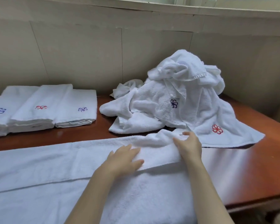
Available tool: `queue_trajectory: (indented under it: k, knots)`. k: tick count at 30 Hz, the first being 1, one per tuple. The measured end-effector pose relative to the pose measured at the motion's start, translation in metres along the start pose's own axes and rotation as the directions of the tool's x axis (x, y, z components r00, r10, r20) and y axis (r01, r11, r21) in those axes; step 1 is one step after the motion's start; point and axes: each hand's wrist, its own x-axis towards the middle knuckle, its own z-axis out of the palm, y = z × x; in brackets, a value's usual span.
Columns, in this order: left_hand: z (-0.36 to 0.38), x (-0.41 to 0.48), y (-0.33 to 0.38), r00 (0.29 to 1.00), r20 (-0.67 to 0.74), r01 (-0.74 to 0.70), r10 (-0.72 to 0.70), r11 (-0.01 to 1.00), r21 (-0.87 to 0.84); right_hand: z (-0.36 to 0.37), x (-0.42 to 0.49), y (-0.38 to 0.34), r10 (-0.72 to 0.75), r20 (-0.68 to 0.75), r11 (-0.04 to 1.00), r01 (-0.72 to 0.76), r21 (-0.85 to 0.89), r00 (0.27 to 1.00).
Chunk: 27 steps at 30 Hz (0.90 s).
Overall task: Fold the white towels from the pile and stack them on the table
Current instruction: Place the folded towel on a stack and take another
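Here the fingers [179,140] of the right hand [190,146] were curled around a bunched fold of the spread towel [39,167], with the thumb on the near side, so they were clamped on the cloth. The fingers of the left hand [124,160] were apart and lay flat on the same towel, pressing it down and gripping nothing.

This towel lay across the lower half of the frame on the brown worktop [257,167]. One long edge was already turned over toward the middle, so I judged that its first fold was in progress but not finished at the right end, where the cloth was wrinkled.

Just behind the right hand, at the centre right of the frame, stood the pile [181,97] of loose white towels. It was high, so several towels were left to fold.

At the left of the frame three stacks of folded towels [44,109] stood side by side and touching. That part of the task was done.

No brand, label or readable writing showed. Only small embroidered flower marks were visible: blue, red and blue on the stacks, and a dark blue one [174,103] and a red one [217,129] on the pile.
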Motion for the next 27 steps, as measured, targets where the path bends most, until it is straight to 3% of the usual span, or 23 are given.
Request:
queue_trajectory:
  k: [3,5,7,8,10,11,13,15,17,22,25,27]
  knots:
    - [0.008,0.001,-0.007,0.996,0.04,0.075,-0.08,0.992,0.102,-0.003,-0.003,0.005,0.045,0.116,0.961,-0.011,-0.277,0.992]
    - [0.013,0.001,-0.007,0.996,0.028,0.076,-0.08,0.991,0.114,-0.001,-0.007,0.004,0.016,0.145,0.936,0.036,-0.351,0.989]
    - [0.018,0.002,-0.007,0.996,-0.02,0.088,-0.087,0.988,0.127,-0.002,-0.009,-0.005,-0.145,0.147,0.956,0.177,-0.236,0.979]
    - [0.021,0.002,-0.007,0.995,-0.047,0.095,-0.09,0.987,0.132,-0.002,-0.01,-0.01,-0.253,0.141,0.959,0.268,-0.096,0.957]
    - [0.026,0.002,-0.007,0.992,-0.094,0.102,-0.09,0.985,0.14,-0.005,-0.017,-0.02,-0.412,0.052,0.897,0.394,0.201,0.91]
    - [0.028,0.002,-0.007,0.99,-0.11,0.104,-0.088,0.984,0.143,-0.005,-0.018,-0.023,-0.434,-0.026,0.873,0.428,0.234,0.9]
    - [0.029,0.003,-0.008,0.988,-0.125,0.106,-0.087,0.983,0.153,-0.003,-0.019,-0.021,-0.381,-0.109,0.917,0.39,0.081,0.918]
    - [0.031,0.002,-0.009,0.988,-0.127,0.106,-0.085,0.98,0.167,0.003,-0.017,-0.01,-0.188,0.002,0.96,0.184,-0.212,0.982]
    - [0.033,0.001,-0.01,0.987,-0.142,0.103,-0.078,0.979,0.173,0.006,-0.019,-0.004,-0.022,0.096,0.894,0.063,-0.445,0.995]
    - [0.035,0.001,-0.012,0.982,-0.184,0.086,-0.052,0.98,0.181,0.015,-0.009,-0.017,-0.154,0.08,0.875,0.174,-0.451,0.985]
    - [0.03,-0.002,-0.013,0.991,-0.134,0.049,-0.028,0.987,0.152,0.028,-0.011,-0.023,-0.222,0.064,0.746,0.211,-0.631,0.973]
    - [0.013,-0.003,-0.021,0.995,-0.086,0.057,-0.049,0.994,0.098,0.042,-0.02,-0.026,-0.335,0.164,0.644,0.352,-0.679,0.928]
